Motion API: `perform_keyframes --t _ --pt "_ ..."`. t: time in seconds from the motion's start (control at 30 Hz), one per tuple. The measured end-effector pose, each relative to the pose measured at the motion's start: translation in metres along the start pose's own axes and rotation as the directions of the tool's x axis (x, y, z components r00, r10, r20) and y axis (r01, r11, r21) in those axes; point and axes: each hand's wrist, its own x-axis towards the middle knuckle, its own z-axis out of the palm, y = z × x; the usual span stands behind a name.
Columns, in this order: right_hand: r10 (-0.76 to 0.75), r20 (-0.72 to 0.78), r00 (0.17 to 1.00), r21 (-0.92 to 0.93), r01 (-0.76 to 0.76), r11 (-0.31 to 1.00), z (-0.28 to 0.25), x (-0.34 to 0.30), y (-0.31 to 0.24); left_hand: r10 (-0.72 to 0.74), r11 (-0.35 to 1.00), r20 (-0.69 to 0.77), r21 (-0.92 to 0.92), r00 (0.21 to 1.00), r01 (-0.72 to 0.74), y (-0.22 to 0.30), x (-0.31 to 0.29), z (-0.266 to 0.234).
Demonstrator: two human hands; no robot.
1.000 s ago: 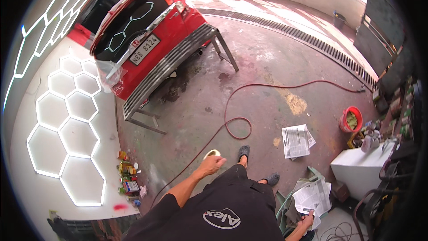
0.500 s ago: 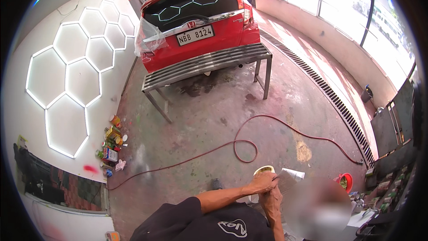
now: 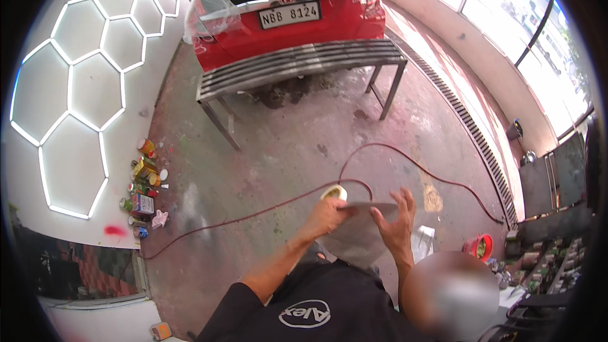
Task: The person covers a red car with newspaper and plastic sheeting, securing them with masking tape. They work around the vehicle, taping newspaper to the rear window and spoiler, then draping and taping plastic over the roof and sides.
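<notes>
while you are standing over the stained concrete floor [image 3: 285,152], you are holding a grey paper cone [image 3: 358,234], apparently a strainer funnel, between both hands in front of your chest, with its wide rim turned up and its point hanging down. your left hand [image 3: 326,215] is pinching the near left edge of the rim with the fingers closed on the paper, and a small yellowish cup [image 3: 334,192] is showing just beyond its knuckles; whether that hand is also gripping the cup you cannot tell. your right hand [image 3: 396,228] is resting on the right edge with the fingers spread apart and curling over the rim. to do this well, i judge you are needing to keep the rim level, the pinch light so the paper is not creasing, and the point centred. counting what is lying around: one red car [image 3: 288,9] is parking behind one slatted metal bench [image 3: 297,66], one red hose [image 3: 405,161] is looping over the floor, one red bucket [image 3: 479,247] is sitting at your right, and a cluster of cans [image 3: 142,190], too small to count exactly, is standing by the hexagon-lit wall [image 3: 76,88].
</notes>
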Motion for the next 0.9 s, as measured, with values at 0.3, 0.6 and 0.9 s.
perform_keyframes --t 0.3,0.6,0.9 --pt "0.189 0.694 0.695 0.078 -0.334 0.939 0.021 0.121 -0.029 -0.087 0.894 -0.115 -0.448 0.99 0.027 0.031 -0.02 -0.178" --pt "0.064 0.911 0.408 0.095 -0.357 0.929 0.095 0.21 0.013 -0.162 0.836 -0.428 -0.538 0.889 -0.106 -0.033 -0.006 -0.325" --pt "0.024 0.978 0.207 0.077 -0.465 0.882 0.187 0.31 0.073 -0.256 0.801 -0.626 -0.564 0.737 -0.201 -0.084 0.057 -0.426"
